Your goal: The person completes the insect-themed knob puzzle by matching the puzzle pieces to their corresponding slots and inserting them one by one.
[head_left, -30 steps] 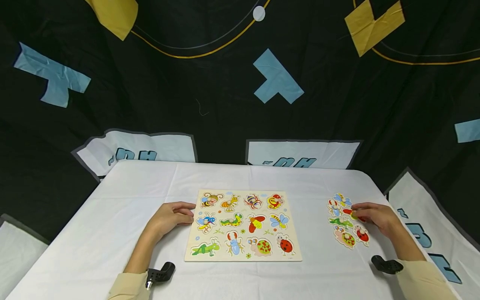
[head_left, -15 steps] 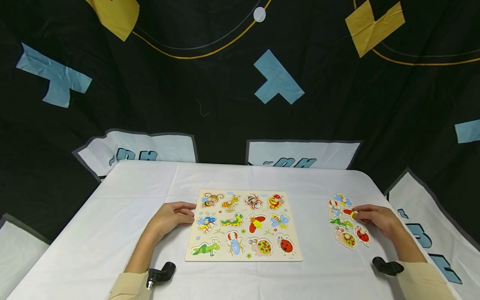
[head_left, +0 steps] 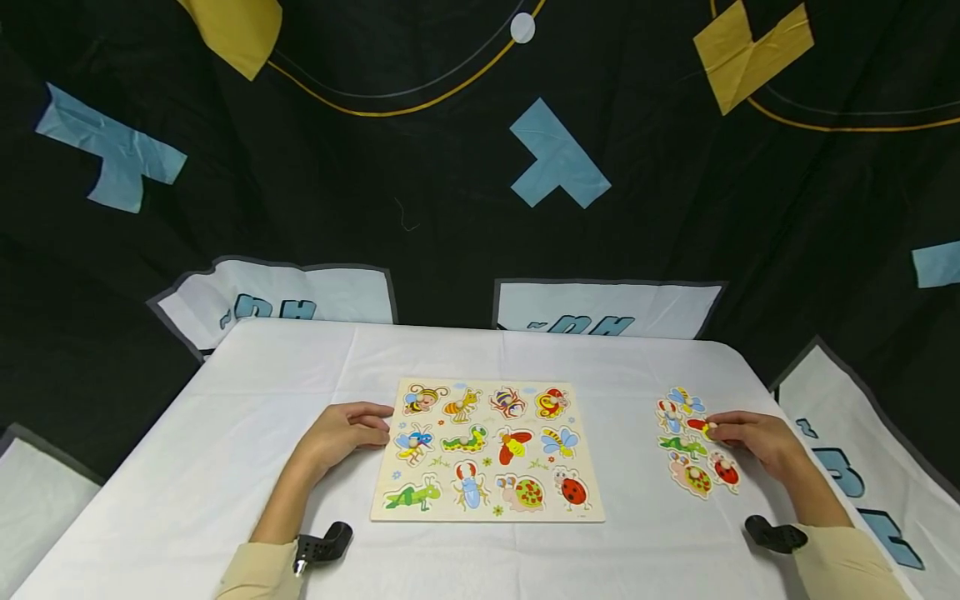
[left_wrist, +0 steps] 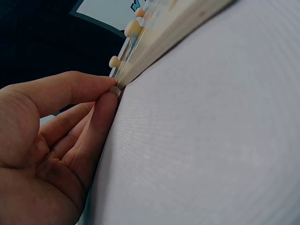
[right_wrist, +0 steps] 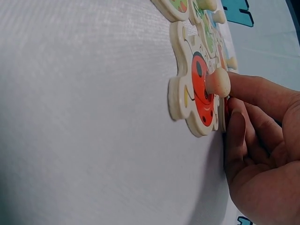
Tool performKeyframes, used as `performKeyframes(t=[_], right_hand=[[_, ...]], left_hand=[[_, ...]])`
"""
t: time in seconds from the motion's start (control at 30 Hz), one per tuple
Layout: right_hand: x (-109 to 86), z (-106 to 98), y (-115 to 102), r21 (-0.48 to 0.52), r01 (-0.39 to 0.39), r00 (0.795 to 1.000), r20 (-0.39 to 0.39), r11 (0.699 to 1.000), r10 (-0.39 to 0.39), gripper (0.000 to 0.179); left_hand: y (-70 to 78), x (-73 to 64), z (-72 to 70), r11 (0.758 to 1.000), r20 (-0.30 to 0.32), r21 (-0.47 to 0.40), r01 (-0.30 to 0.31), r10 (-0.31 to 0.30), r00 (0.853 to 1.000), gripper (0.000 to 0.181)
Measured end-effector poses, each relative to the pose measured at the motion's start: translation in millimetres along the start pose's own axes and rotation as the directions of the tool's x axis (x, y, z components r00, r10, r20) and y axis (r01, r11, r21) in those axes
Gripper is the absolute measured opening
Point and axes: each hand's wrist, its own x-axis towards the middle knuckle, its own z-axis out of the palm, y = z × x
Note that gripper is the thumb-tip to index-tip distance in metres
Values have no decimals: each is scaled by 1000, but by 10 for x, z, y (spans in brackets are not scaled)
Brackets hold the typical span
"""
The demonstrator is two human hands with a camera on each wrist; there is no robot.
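A wooden knobbed puzzle board (head_left: 480,492) with insect pictures lies flat mid-table. At its left edge, my left hand (head_left: 341,437) pinches the rim between thumb and finger; the left wrist view shows this contact, with several round knobs (left_wrist: 133,29) above the board's face. My right hand (head_left: 757,437) is over the loose group, its fingertips pinching a red-winged insect puzzle piece (head_left: 697,424) that they partly hide. Close beside those fingers lie a ladybug piece (right_wrist: 202,89) with a wooden knob, a grasshopper piece (head_left: 682,446) and a snail piece (head_left: 690,475).
A stag beetle piece (head_left: 669,415) and a blue-winged insect piece (head_left: 686,400) lie at the far side of the group. White cloth covers the table (head_left: 330,350). A dark curtain (head_left: 450,208) hangs behind it. Each wrist wears a black strap mount (head_left: 324,547).
The right fingertips have shifted slightly right and toward the near side, uncovering more of the red-winged piece. The left hand and the board stay in place.
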Motion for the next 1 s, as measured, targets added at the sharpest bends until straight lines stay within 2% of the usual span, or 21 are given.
performKeyframes(t=[0.37, 1.0], right_hand=[[15, 17, 9, 17, -28, 999, -44, 999, 29, 40], [11, 33, -20, 24, -68, 996, -61, 997, 69, 38]], left_hand=[[8, 7, 13, 1000, 1, -3, -2, 2, 1000, 50], [18, 2, 5, 1000, 0, 12, 3, -3, 1000, 50]])
